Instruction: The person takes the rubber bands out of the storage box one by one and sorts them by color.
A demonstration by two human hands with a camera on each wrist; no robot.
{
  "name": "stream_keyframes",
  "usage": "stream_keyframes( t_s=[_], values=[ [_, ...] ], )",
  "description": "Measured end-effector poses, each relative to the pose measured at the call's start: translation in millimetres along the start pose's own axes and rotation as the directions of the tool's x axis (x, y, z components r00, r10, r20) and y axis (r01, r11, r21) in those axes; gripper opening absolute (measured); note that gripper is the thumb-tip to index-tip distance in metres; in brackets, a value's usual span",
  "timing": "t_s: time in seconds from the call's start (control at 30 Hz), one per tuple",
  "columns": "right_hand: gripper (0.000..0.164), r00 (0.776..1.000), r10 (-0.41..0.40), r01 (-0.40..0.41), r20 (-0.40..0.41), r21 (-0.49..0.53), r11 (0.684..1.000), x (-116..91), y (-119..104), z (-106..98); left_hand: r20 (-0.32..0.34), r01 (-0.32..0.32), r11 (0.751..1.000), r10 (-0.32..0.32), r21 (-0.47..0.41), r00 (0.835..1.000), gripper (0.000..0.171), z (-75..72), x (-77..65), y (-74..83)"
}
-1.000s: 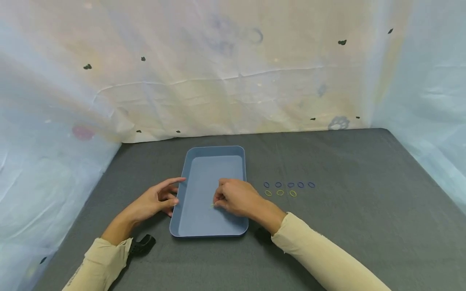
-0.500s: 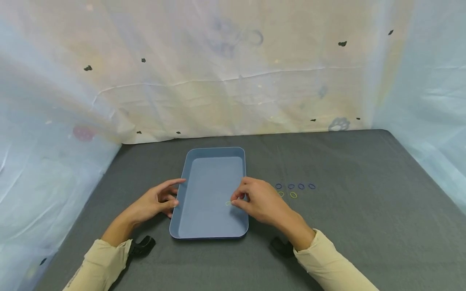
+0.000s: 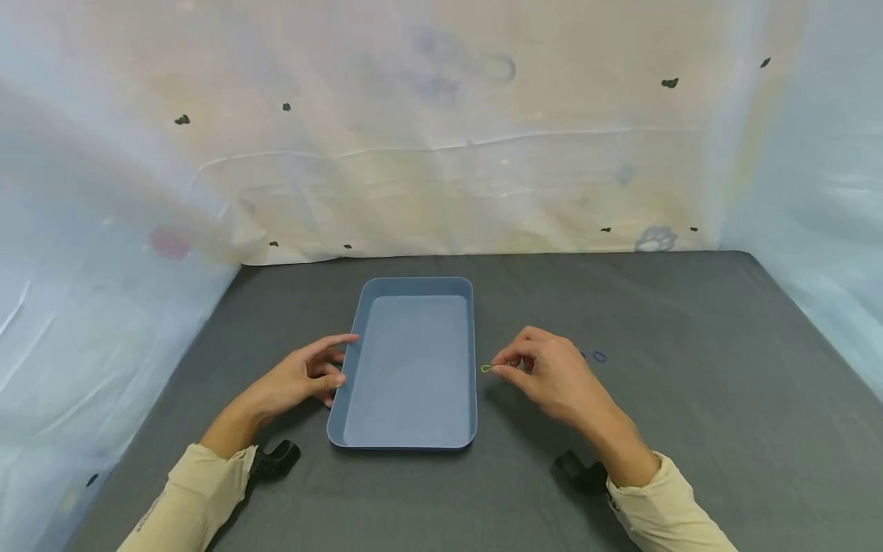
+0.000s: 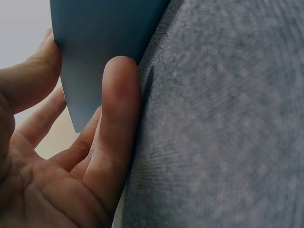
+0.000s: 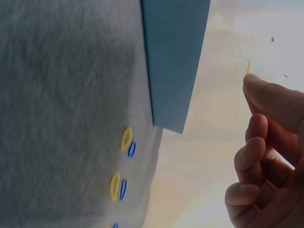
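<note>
A thin yellow rubber band (image 3: 486, 369) is pinched between the thumb and index finger of my right hand (image 3: 555, 379), in the air just right of the blue tray (image 3: 474, 360). In the right wrist view a bit of that yellow band (image 5: 249, 67) sticks out past the thumb tip. My left hand (image 3: 293, 379) touches the tray's left side, index fingertip and thumb at the rim. The left wrist view has its fingers (image 4: 121, 90) resting along the tray's outer wall (image 4: 85, 52).
Yellow bands (image 5: 123, 140) and blue bands (image 5: 121, 190) lie in pairs on the grey cloth, right of the tray. In the head view the right hand hides most of them; one blue band (image 3: 595, 354) shows beyond it. A patterned curtain (image 3: 441, 192) hangs behind the table.
My right hand has moved right, from low inside the tray out past its right rim, carrying the yellow rubber band. My left hand has stayed at the tray. The head view shifted slightly.
</note>
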State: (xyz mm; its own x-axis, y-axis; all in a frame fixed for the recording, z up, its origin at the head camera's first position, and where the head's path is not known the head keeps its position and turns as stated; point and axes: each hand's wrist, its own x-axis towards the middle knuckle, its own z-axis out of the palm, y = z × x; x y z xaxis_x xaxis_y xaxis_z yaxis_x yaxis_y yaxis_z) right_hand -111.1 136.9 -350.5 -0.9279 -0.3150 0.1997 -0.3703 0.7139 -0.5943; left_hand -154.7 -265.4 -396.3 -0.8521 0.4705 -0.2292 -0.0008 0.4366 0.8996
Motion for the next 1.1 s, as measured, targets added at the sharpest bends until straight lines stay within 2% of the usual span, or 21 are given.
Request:
stream_keyframes(
  t_s=[0.2, 0.37, 0.57, 1.1],
  values=[
    [0.003, 0.999, -0.015, 0.014, -0.042, -0.021, 1.000, -3, 10, -6, 0.010, -0.014, 1.000, 0.014, 0.000, 1.000, 0.064, 1.3, 1.2, 0.9],
    [0.003, 0.999, -0.025, 0.023, -0.046, -0.047, 0.999, -2, 11, -5, 0.012, -0.006, 1.000, 0.006, -0.007, 1.000, 0.066, 1.1, -0.2, 2.7],
    [0.006, 0.998, 0.000, -0.005, -0.057, -0.082, 0.997, -4, 15, -6, 0.014, -0.008, 1.000, 0.008, -0.009, 1.000, 0.065, 3.5, 0.9, 5.6],
    [0.007, 0.996, -0.010, 0.000, -0.090, -0.107, 0.994, -3, 28, -16, 0.005, -0.009, 1.000, 0.009, -0.002, 1.000, 0.064, 3.5, 1.6, 2.1]
  ],
)
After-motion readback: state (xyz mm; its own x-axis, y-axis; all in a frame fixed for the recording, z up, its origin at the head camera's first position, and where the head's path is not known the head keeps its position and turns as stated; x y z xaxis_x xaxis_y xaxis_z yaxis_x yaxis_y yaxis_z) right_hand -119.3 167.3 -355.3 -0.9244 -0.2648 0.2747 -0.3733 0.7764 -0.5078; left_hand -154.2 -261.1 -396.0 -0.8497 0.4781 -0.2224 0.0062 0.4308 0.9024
